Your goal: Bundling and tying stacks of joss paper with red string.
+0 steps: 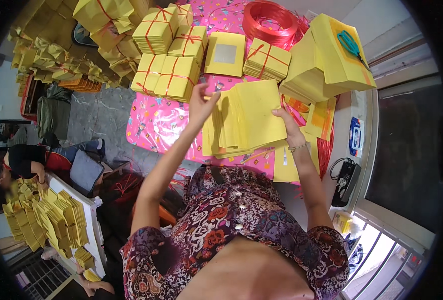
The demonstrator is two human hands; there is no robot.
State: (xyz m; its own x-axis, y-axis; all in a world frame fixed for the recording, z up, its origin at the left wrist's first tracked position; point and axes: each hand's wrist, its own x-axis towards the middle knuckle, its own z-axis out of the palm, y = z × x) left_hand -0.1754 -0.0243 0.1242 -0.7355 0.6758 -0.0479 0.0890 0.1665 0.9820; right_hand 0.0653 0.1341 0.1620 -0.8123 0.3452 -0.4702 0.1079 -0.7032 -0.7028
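Right hand [291, 131]: clamped on the right edge of a fanned stack of flat yellow paper sheets [260, 112], thumb uppermost. Left hand [200, 106]: loosely parted, ungripping, at the stack's upper left. Beneath: glossy pink cartoon-printed tablecloth [149, 125]. Beyond: red-ribboned yellow paper bundles [172, 79]; grey marbled floor [89, 117].

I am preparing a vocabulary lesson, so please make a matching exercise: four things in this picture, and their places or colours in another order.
1. Scissors
2. Ribbon coil
3. Right hand
4. Tablecloth

A. Pink, with printed figures
B. At the right edge of the fanned papers
C. Lying on a yellow pile
D. Red, left of the scissors

Pairs: 1-C, 2-D, 3-B, 4-A
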